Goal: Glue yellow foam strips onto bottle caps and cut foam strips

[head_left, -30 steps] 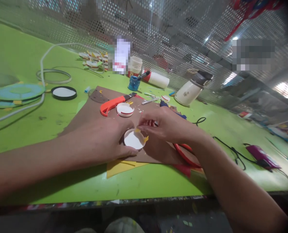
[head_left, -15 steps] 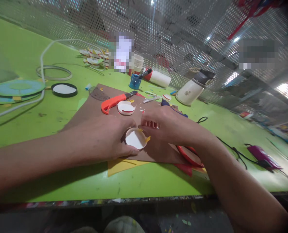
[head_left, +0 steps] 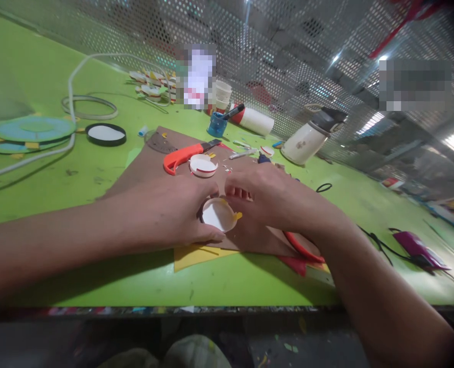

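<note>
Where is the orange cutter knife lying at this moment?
In the head view, the orange cutter knife lies left of centre on the brown sheet, beside the red-edged white round piece, beyond the left hand.

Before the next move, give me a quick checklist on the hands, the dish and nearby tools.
1. Left hand gripping the shallow round dish: ok.
2. Right hand touching the dish: cannot tell; fingertips hidden.
3. Yellow tab flush with the dish's edge: not ok; it sticks out.
4. Orange-handled cutter apart from both hands: ok.
5. Red scissors apart from the right forearm: cannot tell; partly hidden.
</note>
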### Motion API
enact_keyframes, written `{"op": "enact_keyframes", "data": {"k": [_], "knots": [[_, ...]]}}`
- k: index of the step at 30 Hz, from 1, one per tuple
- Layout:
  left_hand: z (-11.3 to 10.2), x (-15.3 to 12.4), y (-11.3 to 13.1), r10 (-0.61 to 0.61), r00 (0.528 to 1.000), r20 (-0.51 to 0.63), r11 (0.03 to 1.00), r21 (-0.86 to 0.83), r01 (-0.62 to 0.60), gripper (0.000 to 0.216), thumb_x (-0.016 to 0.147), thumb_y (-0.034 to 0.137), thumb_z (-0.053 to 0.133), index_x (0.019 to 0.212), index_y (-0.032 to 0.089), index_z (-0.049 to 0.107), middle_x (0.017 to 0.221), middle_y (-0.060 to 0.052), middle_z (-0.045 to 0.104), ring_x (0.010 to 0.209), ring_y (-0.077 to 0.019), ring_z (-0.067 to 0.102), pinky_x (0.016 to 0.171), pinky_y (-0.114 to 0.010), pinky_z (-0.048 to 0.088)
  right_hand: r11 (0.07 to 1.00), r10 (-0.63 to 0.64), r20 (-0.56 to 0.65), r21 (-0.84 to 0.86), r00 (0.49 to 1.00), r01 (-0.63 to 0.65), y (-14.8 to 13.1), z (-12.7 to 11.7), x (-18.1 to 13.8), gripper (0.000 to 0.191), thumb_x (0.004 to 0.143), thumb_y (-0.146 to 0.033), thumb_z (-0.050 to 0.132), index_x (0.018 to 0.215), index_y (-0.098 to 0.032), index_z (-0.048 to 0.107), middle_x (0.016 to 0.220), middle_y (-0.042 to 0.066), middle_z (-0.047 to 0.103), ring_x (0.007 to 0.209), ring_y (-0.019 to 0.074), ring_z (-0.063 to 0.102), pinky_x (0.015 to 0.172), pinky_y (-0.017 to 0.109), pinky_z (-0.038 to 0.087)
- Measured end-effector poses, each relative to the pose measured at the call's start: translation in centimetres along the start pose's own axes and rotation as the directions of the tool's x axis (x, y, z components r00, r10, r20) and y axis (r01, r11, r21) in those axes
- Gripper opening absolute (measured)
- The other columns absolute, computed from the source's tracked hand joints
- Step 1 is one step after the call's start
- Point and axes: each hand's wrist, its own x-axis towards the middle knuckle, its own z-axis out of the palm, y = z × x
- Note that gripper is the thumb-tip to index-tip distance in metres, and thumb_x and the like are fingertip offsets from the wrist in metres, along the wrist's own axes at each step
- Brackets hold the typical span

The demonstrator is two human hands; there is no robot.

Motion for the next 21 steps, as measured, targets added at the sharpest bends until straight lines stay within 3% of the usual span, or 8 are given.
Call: {"op": "enact_keyframes", "data": {"k": [3,14,21], "knots": [[-0.1,0.0,0.2,-0.007,1.0,0.012,1.0,0.016,0.007,0.048,0.077,0.052,0.064,0.118,0.027,0.059,0.109,-0.006,0.071,0.077,-0.0209,0.063,0.059,-0.028,0.038,0.999,-0.013,-0.002,0.029,1.0,0.013,0.0,0.0,0.1,0.018,0.083,-0.005,0.05,0.072,-0.015,0.06,0.079,0.004,0.062,0.07,0.0135,0.05,0.061,0.028,0.027],[-0.7,0.0,1.2,-0.086,0.994,0.06,0.996,0.015,0.086,0.035,0.077,0.05,0.065,0.102,0.025,0.066,0.085,-0.003,0.069,0.066,-0.0197,0.059,0.054,-0.029,0.034,1.0,-0.004,0.018,0.012,1.0,0.003,0.4,0.6,0.4,0.019,0.08,-0.005,0.052,0.065,-0.016,0.056,0.074,0.002,0.057,0.066,0.012,0.046,0.06,0.028,0.029],[-1.1,0.0,1.5,-0.074,0.994,0.076,0.997,-0.005,0.074,0.039,0.077,0.045,0.066,0.112,0.028,0.064,0.088,-0.001,0.069,0.069,-0.0192,0.061,0.056,-0.028,0.036,0.999,0.0,-0.006,0.037,1.0,0.001,0.4,0.7,0.4,0.019,0.081,-0.007,0.053,0.064,-0.016,0.057,0.069,0.001,0.054,0.062,0.0114,0.042,0.058,0.028,0.027]]}}
